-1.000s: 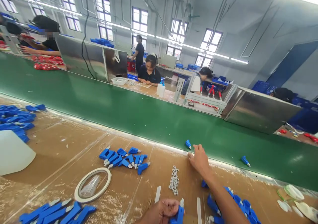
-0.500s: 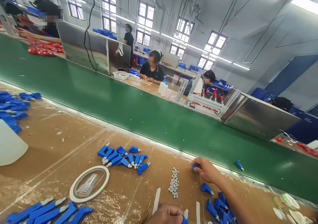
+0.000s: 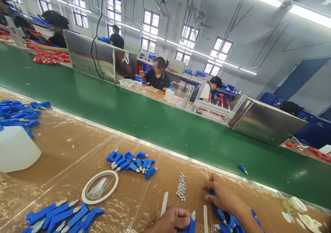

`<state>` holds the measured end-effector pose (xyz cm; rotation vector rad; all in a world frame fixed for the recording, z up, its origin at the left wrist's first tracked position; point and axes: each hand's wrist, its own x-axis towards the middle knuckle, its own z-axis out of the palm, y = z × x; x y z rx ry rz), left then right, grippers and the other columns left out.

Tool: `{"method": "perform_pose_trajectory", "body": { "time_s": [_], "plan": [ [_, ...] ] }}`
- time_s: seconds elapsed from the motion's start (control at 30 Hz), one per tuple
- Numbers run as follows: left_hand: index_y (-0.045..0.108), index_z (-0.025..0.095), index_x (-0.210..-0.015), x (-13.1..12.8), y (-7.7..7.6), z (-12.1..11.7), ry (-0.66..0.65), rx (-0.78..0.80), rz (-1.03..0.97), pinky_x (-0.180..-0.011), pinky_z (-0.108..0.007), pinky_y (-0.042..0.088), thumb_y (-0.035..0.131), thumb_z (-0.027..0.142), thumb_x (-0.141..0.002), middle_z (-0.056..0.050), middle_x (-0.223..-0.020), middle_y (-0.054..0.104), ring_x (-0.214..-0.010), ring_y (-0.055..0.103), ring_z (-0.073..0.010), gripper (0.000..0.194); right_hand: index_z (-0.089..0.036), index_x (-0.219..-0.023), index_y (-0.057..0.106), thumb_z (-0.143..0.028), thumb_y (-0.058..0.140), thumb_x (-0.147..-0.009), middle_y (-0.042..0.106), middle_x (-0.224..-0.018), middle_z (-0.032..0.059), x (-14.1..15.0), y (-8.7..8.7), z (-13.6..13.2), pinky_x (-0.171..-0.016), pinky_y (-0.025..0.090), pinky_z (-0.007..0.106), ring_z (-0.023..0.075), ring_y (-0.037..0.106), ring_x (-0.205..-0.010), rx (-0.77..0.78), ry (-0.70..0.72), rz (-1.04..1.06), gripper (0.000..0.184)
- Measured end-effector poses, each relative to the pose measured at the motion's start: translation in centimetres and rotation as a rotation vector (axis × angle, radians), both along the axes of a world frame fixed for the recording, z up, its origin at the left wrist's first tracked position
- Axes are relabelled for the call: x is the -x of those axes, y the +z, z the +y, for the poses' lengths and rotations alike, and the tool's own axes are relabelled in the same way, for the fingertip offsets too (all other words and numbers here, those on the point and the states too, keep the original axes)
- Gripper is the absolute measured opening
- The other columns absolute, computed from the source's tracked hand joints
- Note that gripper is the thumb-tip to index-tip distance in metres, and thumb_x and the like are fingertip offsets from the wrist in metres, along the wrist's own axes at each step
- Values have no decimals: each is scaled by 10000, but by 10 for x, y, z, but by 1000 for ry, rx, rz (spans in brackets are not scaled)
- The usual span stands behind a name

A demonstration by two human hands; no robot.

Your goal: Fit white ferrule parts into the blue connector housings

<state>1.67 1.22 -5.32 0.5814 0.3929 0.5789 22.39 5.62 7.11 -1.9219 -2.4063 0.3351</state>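
My left hand (image 3: 172,220) sits at the bottom edge, closed around a blue plastic part (image 3: 191,224) with a white tip. My right hand (image 3: 221,195) rests on the brown table over a pile of blue parts (image 3: 230,221), fingers curled down onto them; what they grip is hidden. A small cluster of white pieces (image 3: 181,187) lies just left of my right hand. Two white strips (image 3: 164,204) lie between my hands.
A green conveyor belt (image 3: 144,119) runs behind the table, carrying one blue part (image 3: 242,168). More blue parts (image 3: 131,163) (image 3: 62,217) (image 3: 18,115), a tape ring (image 3: 100,191) and a white jug (image 3: 15,149) lie to the left. Other people work across the belt.
My right hand drew back from the belt's edge toward me, taking the blue part there, and settled on the blue pile. The lone part on the belt drifted left.
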Motion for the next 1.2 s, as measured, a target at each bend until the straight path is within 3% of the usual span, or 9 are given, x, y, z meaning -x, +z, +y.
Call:
{"method": "perform_pose_trajectory", "body": {
  "time_s": [0.1, 0.2, 0.33, 0.53, 0.73, 1.0, 1.2],
  "plan": [
    [620, 107, -640, -1, 0, 1, 2, -26, 9, -574, -234, 296, 918, 533, -482, 29, -583, 491, -528, 421, -61, 543, -206, -939, 725, -119, 627, -843, 690, -1004, 70, 26, -9, 17, -793, 489, 290, 203, 652, -884, -23, 57, 15, 163],
    [612, 118, -625, -1, 1, 2, 15, -54, 16, -552, -239, 261, 912, 549, -483, 30, -569, 486, -520, 405, -62, 543, -165, -903, 691, -117, 583, -909, 706, -920, 50, 51, -23, 33, -792, 497, 317, 199, 654, -871, -25, 86, -11, 118],
    [599, 131, -616, 0, 3, 3, 2, -83, 21, -548, -242, 235, 908, 573, -465, 41, -567, 467, -514, 371, -57, 560, -148, -925, 670, -246, 607, -965, 701, -975, 30, 69, -35, 39, -833, 539, 395, 198, 666, -917, 1, 102, -93, 124],
    [594, 147, -654, 1, -15, 0, -101, -102, 68, -514, -245, 156, 876, 626, -485, 63, -547, 421, -490, 300, -50, 581, -155, -1085, 656, -308, 628, -961, 689, -1102, 59, 85, -31, 30, -818, 580, 408, 209, 681, -940, 77, 64, -220, 198],
    [584, 150, -624, -7, -33, -1, -79, -83, 77, -470, -240, 136, 877, 658, -421, 79, -489, 378, -433, 264, -39, 620, -155, -1129, 646, -286, 636, -957, 681, -1149, 70, 96, -26, 29, -847, 580, 433, 224, 679, -985, 125, 110, -258, 217],
    [644, 136, -683, 8, -5, -7, -53, -40, 81, -528, -218, 282, 893, 583, -494, 48, -559, 472, -498, 366, -56, 546, -142, -1080, 663, -284, 654, -946, 695, -1106, 69, 85, -34, 30, -839, 580, 421, 217, 685, -958, 150, 77, -101, 195],
    [655, 126, -675, 11, 3, -10, -27, -17, 99, -535, -203, 309, 899, 552, -510, 42, -555, 485, -496, 389, -56, 519, -150, -923, 663, -284, 640, -947, 700, -923, 19, 58, -17, 26, -789, 568, 383, 183, 679, -852, 9, -4, 324, 138]
  ]
}}
